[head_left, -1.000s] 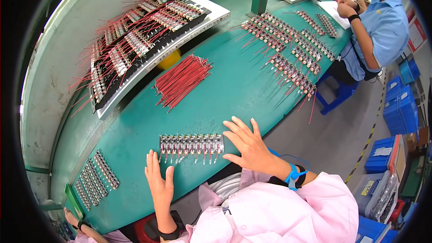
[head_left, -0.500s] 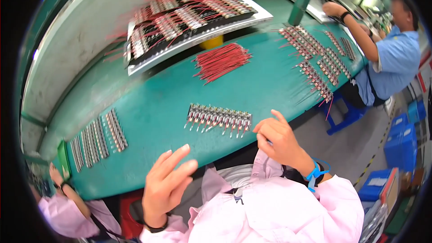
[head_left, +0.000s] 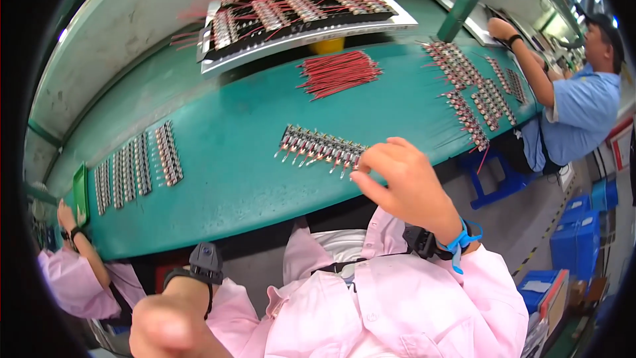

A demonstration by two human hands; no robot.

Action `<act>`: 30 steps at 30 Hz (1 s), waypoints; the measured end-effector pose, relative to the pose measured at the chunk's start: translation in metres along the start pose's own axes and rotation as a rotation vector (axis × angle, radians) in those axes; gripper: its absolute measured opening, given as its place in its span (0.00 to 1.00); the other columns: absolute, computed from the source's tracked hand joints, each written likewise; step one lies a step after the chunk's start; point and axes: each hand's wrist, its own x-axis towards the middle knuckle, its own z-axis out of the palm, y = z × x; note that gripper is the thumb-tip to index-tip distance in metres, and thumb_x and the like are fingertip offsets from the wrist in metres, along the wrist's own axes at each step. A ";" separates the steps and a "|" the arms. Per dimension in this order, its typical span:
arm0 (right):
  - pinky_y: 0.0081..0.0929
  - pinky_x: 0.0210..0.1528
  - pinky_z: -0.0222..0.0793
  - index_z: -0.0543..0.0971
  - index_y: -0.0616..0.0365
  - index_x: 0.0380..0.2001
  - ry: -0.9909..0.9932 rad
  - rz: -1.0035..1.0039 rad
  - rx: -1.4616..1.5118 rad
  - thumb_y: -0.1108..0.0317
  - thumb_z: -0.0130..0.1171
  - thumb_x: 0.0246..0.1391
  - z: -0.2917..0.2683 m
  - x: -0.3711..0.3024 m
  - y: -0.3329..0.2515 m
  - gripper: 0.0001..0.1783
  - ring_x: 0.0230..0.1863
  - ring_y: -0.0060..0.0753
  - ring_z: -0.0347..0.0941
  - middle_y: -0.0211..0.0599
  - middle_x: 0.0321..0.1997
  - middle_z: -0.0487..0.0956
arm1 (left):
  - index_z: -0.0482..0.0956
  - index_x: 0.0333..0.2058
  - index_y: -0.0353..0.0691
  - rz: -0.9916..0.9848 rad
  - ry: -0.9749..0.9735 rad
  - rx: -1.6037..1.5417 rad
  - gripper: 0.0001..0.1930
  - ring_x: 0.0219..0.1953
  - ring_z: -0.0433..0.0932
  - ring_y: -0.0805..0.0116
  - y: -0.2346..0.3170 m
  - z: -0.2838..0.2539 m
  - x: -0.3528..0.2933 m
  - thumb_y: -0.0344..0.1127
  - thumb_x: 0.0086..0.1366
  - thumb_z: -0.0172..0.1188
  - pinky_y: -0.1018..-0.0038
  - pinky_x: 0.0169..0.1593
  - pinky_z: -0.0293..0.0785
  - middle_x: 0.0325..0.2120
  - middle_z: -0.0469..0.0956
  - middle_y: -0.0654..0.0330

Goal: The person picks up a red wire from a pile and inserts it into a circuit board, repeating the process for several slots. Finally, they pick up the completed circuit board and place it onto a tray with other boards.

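In the middle of the green table lies a strip of small circuit boards [head_left: 317, 148], with short red wires and metal tips along its near side. My right hand [head_left: 407, 182] is closed on the strip's right end, thumb in front and fingers over the top. A blue wrist strap circles that wrist. My left hand [head_left: 165, 328] is low at the left, off the table and close to my body. Its fingers are smeared and mostly hidden from sight. Beyond the strip sits a bundle of red wires [head_left: 339, 73].
A white-edged tray [head_left: 311, 30] of wired boards stands at the back. Board strips [head_left: 136, 162] lie to the left beside a green tray [head_left: 81, 192]; wired strips [head_left: 487, 96] lie to the right. A co-worker in blue [head_left: 583, 103] works at right, another person's hand [head_left: 66, 217] at left.
My right hand has closed on the strip's right end, which was lying just beside it. My left hand has drawn down and left, away from the table. The view has shifted slightly.
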 end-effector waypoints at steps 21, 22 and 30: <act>0.35 0.24 0.65 0.70 0.65 0.17 -0.132 0.145 0.212 0.64 0.53 0.46 -0.025 0.042 0.044 0.14 0.22 0.47 0.71 0.44 0.19 0.73 | 0.73 0.28 0.29 -0.329 -0.326 0.163 0.10 0.28 0.77 0.58 -0.031 0.018 -0.061 0.30 0.59 0.46 0.74 0.29 0.72 0.27 0.76 0.48; 0.34 0.24 0.66 0.70 0.66 0.17 -0.110 0.144 0.222 0.63 0.52 0.46 -0.028 0.040 0.047 0.15 0.21 0.45 0.71 0.44 0.18 0.73 | 0.73 0.28 0.29 -0.380 -0.348 0.161 0.09 0.27 0.77 0.59 -0.034 0.019 -0.063 0.29 0.59 0.46 0.75 0.29 0.71 0.26 0.76 0.49; 0.35 0.21 0.62 0.69 0.66 0.14 -0.152 0.422 0.414 0.64 0.51 0.45 -0.015 0.001 0.069 0.15 0.17 0.44 0.68 0.46 0.13 0.69 | 0.73 0.28 0.31 -0.941 -0.626 0.125 0.04 0.23 0.74 0.60 -0.028 0.028 -0.110 0.25 0.54 0.51 0.73 0.28 0.68 0.22 0.75 0.54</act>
